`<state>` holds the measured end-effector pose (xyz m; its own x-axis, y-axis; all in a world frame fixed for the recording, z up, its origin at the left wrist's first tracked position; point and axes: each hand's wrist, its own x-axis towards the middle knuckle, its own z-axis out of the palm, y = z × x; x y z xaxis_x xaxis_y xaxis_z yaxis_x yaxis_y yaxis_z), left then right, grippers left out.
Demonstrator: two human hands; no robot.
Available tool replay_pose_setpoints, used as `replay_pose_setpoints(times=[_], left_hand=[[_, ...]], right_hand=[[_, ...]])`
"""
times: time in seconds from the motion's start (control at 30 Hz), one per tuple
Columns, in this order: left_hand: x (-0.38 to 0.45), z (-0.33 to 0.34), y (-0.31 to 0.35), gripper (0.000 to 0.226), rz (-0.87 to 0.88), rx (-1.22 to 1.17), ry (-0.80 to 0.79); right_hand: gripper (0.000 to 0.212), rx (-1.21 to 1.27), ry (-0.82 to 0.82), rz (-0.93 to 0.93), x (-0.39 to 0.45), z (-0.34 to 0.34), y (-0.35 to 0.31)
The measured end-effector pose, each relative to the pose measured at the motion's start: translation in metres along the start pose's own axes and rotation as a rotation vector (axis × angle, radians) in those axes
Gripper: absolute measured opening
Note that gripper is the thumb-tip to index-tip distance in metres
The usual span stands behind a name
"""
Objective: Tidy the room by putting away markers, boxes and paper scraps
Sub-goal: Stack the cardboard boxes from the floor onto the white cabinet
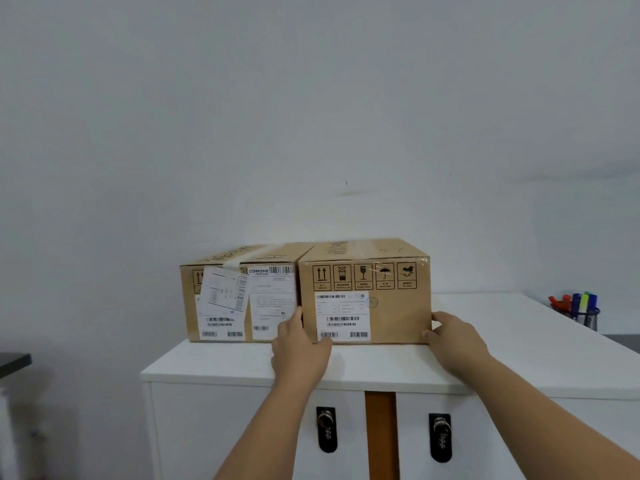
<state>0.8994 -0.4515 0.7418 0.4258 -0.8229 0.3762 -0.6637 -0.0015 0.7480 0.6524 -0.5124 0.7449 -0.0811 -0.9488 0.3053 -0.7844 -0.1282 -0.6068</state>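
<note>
We see two brown cardboard shipping boxes side by side, touching, on top of a white cabinet against a pale wall.

The right-hand brown cardboard box, with a row of black handling symbols and a white barcode label on its front, is held between both hands. The left hand sits at that box's lower left front corner, right at the seam where the two boxes meet; its thumb points up along the edge and the fingers lie over the bottom of the label. Whether the fingers are curled or flat against the cardboard we cannot tell. The right hand wraps the lower right front corner, thumb on the front face, fingers bent round onto the side. The hands are well apart, one at each end of the box front.

The left-hand brown cardboard box carries several white shipping labels, one tilted, and clear tape across the top. Neither hand clearly touches it.

Far right, on a white table surface, a dark mesh pen holder stands with coloured markers upright in it.

Below, the cabinet doors show two black handles flanking an orange vertical strip.
</note>
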Motion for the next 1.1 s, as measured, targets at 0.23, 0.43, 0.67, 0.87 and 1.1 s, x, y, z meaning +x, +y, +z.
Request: replay_pose_setpoints(times=[0.23, 0.43, 0.67, 0.87, 1.1], left_hand=[[0.020, -0.005, -0.012, 0.066, 0.055, -0.001, 0.133], [0.017, -0.009, -0.014, 0.066, 0.117, -0.001, 0.073], [0.007, -0.016, -0.019, 0.082, 0.162, 0.171, -0.146], [-0.051, 0.010, -0.014, 0.058, 0.321, 0.316, -0.004], [-0.148, 0.065, 0.008, 0.066, 0.384, 0.233, -0.151]], right_hand=[[0.044, 0.036, 0.009, 0.015, 0.009, 0.005, 0.000], [0.041, 0.032, 0.034, -0.012, 0.010, 0.006, 0.001], [0.029, -0.332, 0.131, -0.030, -0.012, 0.006, -0.016], [0.036, -0.358, 0.093, -0.142, -0.047, -0.007, 0.002], [0.045, -0.342, 0.081, -0.361, -0.114, -0.055, 0.094]])
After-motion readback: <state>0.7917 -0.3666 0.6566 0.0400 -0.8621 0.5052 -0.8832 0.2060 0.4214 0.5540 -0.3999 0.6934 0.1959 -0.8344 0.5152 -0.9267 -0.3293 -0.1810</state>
